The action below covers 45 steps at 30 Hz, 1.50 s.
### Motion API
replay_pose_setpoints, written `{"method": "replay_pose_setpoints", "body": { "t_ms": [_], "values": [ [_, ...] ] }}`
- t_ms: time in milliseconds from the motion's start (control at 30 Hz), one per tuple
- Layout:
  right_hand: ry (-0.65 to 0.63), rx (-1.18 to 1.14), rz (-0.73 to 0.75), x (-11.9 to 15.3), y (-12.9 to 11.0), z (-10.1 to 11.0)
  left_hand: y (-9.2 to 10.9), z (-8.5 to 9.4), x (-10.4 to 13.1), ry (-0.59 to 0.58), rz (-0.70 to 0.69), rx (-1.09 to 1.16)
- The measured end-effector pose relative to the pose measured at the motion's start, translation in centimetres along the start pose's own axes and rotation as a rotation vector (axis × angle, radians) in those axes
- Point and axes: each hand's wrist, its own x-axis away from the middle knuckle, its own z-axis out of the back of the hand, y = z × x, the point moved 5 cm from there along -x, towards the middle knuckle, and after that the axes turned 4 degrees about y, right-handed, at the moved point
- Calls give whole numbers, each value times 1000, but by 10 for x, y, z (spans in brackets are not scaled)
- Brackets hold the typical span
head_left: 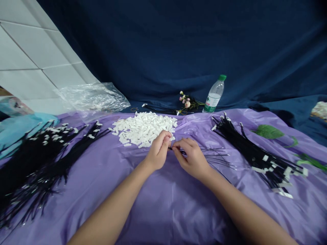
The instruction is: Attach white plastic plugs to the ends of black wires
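Observation:
My left hand is closed at the right edge of a heap of small white plastic connector housings. What its curled fingers hold is hidden; a white bit shows by the fingertips. Close beside it, my right hand is closed, thumb and forefinger pinching a thin black wire whose end lies between the two hands. Several loose black wires with shiny tips fan out to the right from behind my right hand, over the purple cloth.
Bundles of black wires with white ends lie at left and right. Behind stand a water bottle with a green cap, artificial flowers and a clear plastic bag. A green leaf lies at right.

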Motion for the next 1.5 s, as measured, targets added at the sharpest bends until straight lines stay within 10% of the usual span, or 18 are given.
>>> {"method": "replay_pose_setpoints", "body": {
  "t_ms": [900,1067,1233,1500],
  "values": [
    [-139,-5,-62,0,5,-8,1,-5,3,-103,57,-175],
    [-35,333,173,-3,3,2,2,-2,1,-103,77,-227],
    [42,592,337,-8,14,17,-3,9,-3,-11,89,-187],
    [-44,622,184,-10,55,36,-3,63,-16,349,93,-81]
  ]
}}
